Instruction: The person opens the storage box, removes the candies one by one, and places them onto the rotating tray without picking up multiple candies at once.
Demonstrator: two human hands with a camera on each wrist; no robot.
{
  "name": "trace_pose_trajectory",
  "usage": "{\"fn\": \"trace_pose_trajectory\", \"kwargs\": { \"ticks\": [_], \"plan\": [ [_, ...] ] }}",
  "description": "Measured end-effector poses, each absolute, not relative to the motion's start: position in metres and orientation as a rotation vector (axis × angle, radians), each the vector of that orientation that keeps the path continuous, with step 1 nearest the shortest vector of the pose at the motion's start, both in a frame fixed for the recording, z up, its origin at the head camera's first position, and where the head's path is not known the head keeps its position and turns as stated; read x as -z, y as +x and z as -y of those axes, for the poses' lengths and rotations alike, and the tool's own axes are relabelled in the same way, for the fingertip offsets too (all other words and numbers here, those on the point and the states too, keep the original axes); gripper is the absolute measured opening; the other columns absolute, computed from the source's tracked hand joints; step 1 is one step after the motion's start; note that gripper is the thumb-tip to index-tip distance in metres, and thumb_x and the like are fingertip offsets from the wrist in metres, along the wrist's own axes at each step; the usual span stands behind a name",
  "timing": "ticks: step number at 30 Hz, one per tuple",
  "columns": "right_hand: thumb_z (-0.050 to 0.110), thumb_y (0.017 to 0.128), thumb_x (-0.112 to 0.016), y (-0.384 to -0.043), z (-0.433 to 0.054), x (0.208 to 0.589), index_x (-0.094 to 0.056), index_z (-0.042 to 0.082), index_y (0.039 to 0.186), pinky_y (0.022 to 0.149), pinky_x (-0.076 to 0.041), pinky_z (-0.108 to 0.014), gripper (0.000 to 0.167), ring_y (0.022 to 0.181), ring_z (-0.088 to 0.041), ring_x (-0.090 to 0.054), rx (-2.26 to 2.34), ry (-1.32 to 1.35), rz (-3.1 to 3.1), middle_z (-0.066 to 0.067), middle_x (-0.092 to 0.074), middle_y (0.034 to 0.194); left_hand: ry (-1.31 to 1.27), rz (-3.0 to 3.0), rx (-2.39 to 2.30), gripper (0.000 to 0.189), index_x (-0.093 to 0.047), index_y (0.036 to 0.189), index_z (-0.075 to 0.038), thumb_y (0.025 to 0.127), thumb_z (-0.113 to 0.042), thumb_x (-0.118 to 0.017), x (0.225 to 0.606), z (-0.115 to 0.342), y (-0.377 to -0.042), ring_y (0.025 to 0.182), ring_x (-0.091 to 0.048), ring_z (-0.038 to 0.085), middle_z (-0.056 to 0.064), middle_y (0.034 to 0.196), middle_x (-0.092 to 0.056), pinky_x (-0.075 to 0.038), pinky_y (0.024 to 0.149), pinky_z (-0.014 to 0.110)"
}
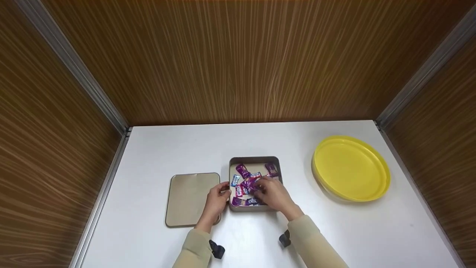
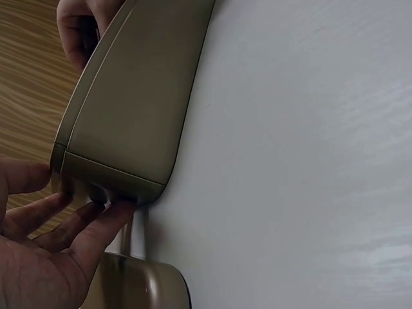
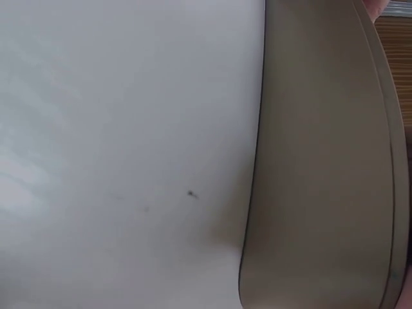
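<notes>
In the head view a square metal tin (image 1: 254,209) holds several small wrapped candies, mostly purple, with some blue-and-white and pink ones. My right hand (image 1: 274,193) reaches over its right side, fingers and thumb closed around a purple-wrapped candy (image 1: 251,183) in the pile. The tin's wall and rim hide that hand's fingers in the right wrist view. On the other side, my left hand (image 1: 216,201) rests its fingertips against the tin's outer left wall, at and below the rim. The left wrist view shows those fingers (image 2: 96,235) fairly straight along the wall.
A flat, square metal lid (image 1: 191,199) lies left of the tin, partly under the left forearm in the head view. Toward the right stands a round yellow tray (image 1: 351,169) with a raised rim. Wood-grain panels (image 1: 253,63) enclose the white table (image 1: 178,149) at the back and sides.
</notes>
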State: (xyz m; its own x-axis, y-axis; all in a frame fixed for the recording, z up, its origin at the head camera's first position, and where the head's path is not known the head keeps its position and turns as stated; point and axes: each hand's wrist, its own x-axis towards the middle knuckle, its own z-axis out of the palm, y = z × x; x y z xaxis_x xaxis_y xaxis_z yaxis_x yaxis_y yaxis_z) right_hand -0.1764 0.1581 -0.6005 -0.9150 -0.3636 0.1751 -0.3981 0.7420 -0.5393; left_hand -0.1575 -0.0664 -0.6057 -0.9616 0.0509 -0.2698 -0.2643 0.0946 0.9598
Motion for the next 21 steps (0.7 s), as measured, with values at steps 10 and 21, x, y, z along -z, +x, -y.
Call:
{"fn": "trace_pose_trajectory", "kwargs": {
  "ticks": [10,21],
  "plan": [
    [0.007,0.087,-0.073,-0.175,-0.164,0.592,-0.072,0.008,0.106,0.093,-0.05,-0.038,0.019,0.102,-0.02,-0.061,-1.193,0.568,2.819,0.0,-0.063,0.108,-0.208,-2.152,-1.95,0.04,-0.048,0.137,0.007,0.098,-0.001,-0.051,0.605,0.067,-0.158,0.114,-0.058,0.034,0.023,0.128,-0.055,-0.052,0.09,0.038],
    [0.005,0.086,-0.073,-0.171,-0.189,0.578,-0.072,0.008,0.107,0.082,-0.054,-0.037,0.021,0.097,-0.019,-0.062,-1.281,0.445,2.737,-0.002,-0.064,0.108,-0.214,-2.174,-1.924,0.04,-0.049,0.137,0.006,0.098,-0.001,-0.051,0.606,0.067,-0.158,0.112,-0.058,0.031,0.023,0.129,-0.055,-0.052,0.091,0.038]
  ]
}}
